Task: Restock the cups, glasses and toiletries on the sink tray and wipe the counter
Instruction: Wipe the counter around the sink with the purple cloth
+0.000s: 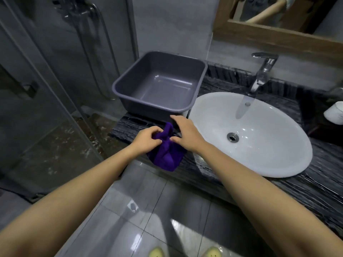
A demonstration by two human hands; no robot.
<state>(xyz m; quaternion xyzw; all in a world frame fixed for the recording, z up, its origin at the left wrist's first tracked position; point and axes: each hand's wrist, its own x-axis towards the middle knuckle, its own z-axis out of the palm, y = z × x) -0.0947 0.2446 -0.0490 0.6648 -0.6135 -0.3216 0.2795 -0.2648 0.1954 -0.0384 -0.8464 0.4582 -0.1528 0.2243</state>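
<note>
Head view: purple cloth (167, 154) bunched on front edge of dark marble table (324, 191), lower part hanging over the edge, just in front of the grey plastic tub (148, 108), left of the white sink (269, 154). Left hand (148, 139) fingers curled, clamped on cloth's left folds. Right hand (185, 134) fingers fairly straight and apart from the thumb, thumb tip touching the cloth. Chrome faucet (263, 71) behind sink. White cup (334, 115) at far right edge, partly cut off.
</note>
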